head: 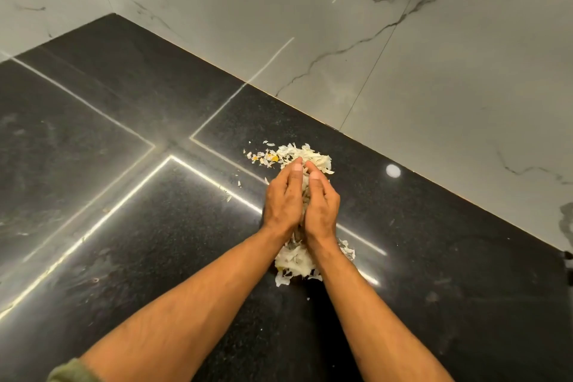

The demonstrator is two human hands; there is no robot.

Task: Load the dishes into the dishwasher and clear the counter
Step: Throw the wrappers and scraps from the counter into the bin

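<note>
Olive sleeve at lower left corner, well left of scrap pile. Black counter, glossy, light streaks crossing left of pile. Loose flakes just left of pile's far end. Left hand and right hand side by side, touching, fingers fairly straight, cupping white-yellow scrap pile between palms. Round light reflection right of pile. Marble wall behind pile.

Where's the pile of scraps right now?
In the head view, the scraps lie mid-frame on the black counter, near the marble wall, pressed between the left hand and right hand.
</note>
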